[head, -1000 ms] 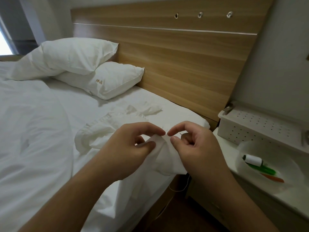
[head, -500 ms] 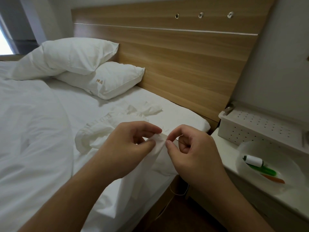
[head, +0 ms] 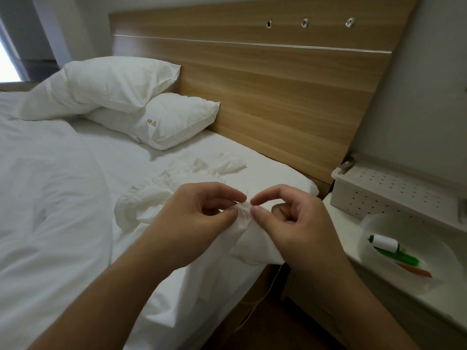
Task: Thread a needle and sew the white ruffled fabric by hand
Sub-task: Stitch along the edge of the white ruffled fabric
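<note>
Hands: left hand [head: 192, 223] pinches a small raised fold of the fabric between thumb and forefinger; right hand [head: 290, 223] pinches at the same fold from the other side, thumb and forefinger tips closed together, the other fingers curled into the palm.
Bed [head: 50, 198]: white sheet and quilt, two pillows [head: 141, 107] against a wooden headboard [head: 278, 97].
Fabric [head: 161, 200]: white, ruffled, bunched on the bed near its edge, one end lifted into both hands and draped over the side.
Desk [head: 353, 258]: just right of the bed, carrying a white dotted box [head: 389, 193] and a clear round bowl [head: 404, 279].
Bowl contents: a white spool [head: 385, 243] with a green and an orange item beneath it; what these are I cannot tell.
Thread [head: 273, 281]: pale strand hanging below the right hand, trailing down past the bed edge.
Needle: too small to make out; presumably between the right fingertips.
Progress: threading looks done, since thread trails from the work; stitching seems under way at the pinched fold. How many stitches are in, I cannot tell. Left, by my judgement: more stitches, then knotting and cutting.
</note>
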Demonstrator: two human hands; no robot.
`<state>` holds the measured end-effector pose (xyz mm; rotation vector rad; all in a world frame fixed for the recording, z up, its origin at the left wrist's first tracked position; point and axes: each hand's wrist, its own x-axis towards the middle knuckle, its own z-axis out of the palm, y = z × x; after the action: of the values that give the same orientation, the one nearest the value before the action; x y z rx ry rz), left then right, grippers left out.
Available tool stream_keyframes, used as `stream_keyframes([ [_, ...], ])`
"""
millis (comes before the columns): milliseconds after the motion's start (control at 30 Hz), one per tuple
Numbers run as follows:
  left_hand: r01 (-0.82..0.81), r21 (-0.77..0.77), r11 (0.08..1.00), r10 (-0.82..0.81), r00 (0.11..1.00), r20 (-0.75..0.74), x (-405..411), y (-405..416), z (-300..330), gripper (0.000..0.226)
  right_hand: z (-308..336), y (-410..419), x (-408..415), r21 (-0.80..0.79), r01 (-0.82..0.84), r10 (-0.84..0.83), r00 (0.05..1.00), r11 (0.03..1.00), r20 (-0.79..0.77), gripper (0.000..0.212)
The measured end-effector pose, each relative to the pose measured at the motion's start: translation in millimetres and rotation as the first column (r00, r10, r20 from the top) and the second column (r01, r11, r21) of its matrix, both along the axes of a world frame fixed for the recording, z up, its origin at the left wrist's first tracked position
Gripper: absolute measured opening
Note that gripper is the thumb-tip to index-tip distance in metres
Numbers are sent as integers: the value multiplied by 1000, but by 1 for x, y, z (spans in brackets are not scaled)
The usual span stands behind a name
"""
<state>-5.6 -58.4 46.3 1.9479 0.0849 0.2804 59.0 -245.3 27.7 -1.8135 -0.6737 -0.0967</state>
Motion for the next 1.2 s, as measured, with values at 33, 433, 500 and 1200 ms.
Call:
stream_keyframes([
  [33, 10, -5, 1000, -10, 1000, -2, 0, -1, 1, 25, 0, 1, -2, -33, -38, 38, 999, 999, 4, 17],
  [433, 0, 3, 1000, 0, 999, -54, -2, -4, 5, 26, -5, 7, -3, 87, 77, -74, 996, 993, -42, 6],
  [500, 1, 3, 1000, -1, 998, -56, -2, -3, 5, 25, -3, 7, -2, 113, 82, -70, 992, 990, -105, 6],
  [1200, 52, 67, 996, -52, 999, -12, 0, -2, 2, 26, 7, 0, -3, 117, -53, 71, 985, 992, -154, 15],
])
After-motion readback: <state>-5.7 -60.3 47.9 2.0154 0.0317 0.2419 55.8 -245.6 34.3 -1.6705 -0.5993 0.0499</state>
